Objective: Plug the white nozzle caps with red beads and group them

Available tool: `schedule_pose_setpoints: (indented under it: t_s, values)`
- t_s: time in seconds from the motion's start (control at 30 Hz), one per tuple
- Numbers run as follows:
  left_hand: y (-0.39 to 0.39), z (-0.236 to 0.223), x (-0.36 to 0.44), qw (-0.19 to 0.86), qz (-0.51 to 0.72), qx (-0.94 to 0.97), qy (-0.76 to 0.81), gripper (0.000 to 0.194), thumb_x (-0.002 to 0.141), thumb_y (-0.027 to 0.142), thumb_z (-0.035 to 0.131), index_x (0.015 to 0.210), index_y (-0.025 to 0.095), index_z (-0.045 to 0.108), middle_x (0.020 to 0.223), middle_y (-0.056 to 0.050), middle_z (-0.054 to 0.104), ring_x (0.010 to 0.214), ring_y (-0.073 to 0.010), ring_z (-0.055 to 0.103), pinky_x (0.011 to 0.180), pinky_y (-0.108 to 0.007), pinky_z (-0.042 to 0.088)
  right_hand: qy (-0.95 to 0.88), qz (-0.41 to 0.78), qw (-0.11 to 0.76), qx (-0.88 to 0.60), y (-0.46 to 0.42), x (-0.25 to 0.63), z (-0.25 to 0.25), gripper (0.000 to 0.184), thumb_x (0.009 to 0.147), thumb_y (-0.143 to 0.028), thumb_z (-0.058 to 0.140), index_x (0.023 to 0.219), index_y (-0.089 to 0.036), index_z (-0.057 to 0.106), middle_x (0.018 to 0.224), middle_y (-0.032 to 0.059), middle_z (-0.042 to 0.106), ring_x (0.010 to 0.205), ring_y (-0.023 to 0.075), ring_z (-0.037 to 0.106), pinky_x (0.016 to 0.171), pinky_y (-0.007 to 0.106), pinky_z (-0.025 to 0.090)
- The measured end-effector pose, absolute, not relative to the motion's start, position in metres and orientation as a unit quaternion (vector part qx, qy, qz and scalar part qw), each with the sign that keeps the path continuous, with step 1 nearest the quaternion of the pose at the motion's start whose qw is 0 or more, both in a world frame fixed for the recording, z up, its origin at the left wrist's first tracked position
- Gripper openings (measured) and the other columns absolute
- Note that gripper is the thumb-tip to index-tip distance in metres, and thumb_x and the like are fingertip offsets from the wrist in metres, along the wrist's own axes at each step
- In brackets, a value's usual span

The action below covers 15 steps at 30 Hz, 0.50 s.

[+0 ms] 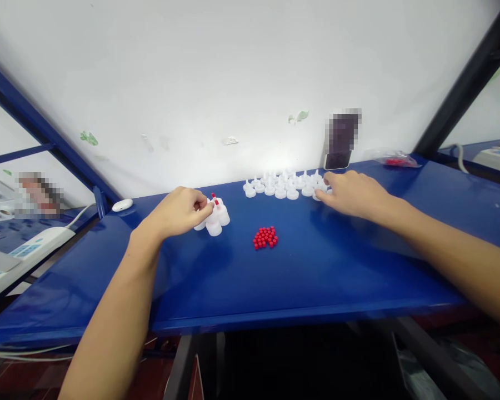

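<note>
Left forearm (116,311) | left hand (177,211): red-tipped pieces (214,226) | right hand (354,191): spouts (280,193) | phone (341,139): pixelated

small caps (264,236) — red | nozzle lids (280,193) — white | tabletop (316,261): deep blue

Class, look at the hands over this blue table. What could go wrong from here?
The white nozzles stand crowded together by the right hand, so a slip might topple neighbours. The white containers cluster by the left hand; a bump could tip one. The small red pieces sit uncontained on the table, so a sweeping hand might scatter them.
</note>
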<state>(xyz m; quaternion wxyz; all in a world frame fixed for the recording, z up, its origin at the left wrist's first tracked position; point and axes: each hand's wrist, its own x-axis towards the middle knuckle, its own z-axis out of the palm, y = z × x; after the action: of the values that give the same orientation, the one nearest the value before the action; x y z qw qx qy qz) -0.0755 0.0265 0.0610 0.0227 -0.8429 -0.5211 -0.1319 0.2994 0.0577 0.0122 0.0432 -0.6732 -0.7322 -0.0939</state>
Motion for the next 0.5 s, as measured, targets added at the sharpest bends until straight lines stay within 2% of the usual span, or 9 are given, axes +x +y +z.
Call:
schedule_pose_setpoints:
  t_s: [0.1,0.2,0.33,0.5]
  values:
    - [0.027,0.060,-0.076,0.047,-0.148,-0.843,-0.514,0.035,0.085,0.037,0.052,0.056,0.018,0.059,0.052,-0.001,0.057,0.047,-0.0126,0.046,0.050,-0.028,0.029,-0.748,-0.081,0.048,-0.657,0.059,0.299,0.009,0.046,0.097,-0.048,0.042,0.116,-0.013,0.065,0.102,0.0222,0.072,0.089,0.0379,0.069,0.068,0.042,0.047]
    - [0.028,0.060,-0.078,0.066,-0.162,-0.844,-0.507,0.032,0.082,0.034,0.053,0.054,0.019,0.056,0.050,-0.001,0.056,0.046,-0.0128,0.045,0.050,-0.028,0.028,-0.765,-0.075,0.054,-0.638,0.057,0.296,0.007,0.038,0.097,-0.041,0.040,0.105,-0.015,0.067,0.094,0.0196,0.072,0.081,0.0339,0.069,0.065,0.039,0.045]
    - [0.028,0.061,-0.079,0.064,-0.154,-0.841,-0.514,0.029,0.080,0.030,0.053,0.054,0.019,0.055,0.049,0.000,0.054,0.046,-0.0127,0.043,0.049,-0.028,0.027,-0.786,-0.069,0.076,-0.610,0.051,0.288,0.007,0.033,0.096,-0.039,0.041,0.093,-0.017,0.067,0.084,0.0153,0.071,0.072,0.0281,0.066,0.061,0.035,0.040]
    - [0.027,0.059,-0.078,0.052,-0.146,-0.835,-0.527,0.027,0.076,0.029,0.055,0.052,0.019,0.050,0.047,0.002,0.049,0.045,-0.0116,0.040,0.048,-0.028,0.026,-0.814,-0.031,0.097,-0.572,0.042,0.276,0.007,0.026,0.095,-0.036,0.043,0.086,-0.020,0.062,0.082,0.0108,0.070,0.068,0.0239,0.061,0.058,0.032,0.033]
